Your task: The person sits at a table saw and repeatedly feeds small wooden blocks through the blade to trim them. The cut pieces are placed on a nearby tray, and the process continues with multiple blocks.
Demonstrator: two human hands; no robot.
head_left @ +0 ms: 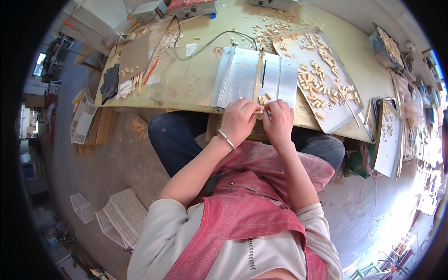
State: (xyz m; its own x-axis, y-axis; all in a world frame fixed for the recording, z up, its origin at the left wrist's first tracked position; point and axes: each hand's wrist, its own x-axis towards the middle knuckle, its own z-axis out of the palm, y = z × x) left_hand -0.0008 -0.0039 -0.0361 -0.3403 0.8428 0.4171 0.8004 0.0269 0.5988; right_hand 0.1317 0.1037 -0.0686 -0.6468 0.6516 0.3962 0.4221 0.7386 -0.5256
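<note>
Left hand [239, 120] at near edge of metal plate [242, 70], thumb and fingers pinched on a small wooden block [260, 111]. Right hand [279, 122] just beside, fingers curled nearly together; contents cannot be determined. Loose wooden pieces [265, 98] lie on plate beyond fingertips.

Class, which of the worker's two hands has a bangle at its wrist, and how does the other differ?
The left hand: a silver-coloured bangle circles its wrist, while the right hand has a bare wrist.
</note>
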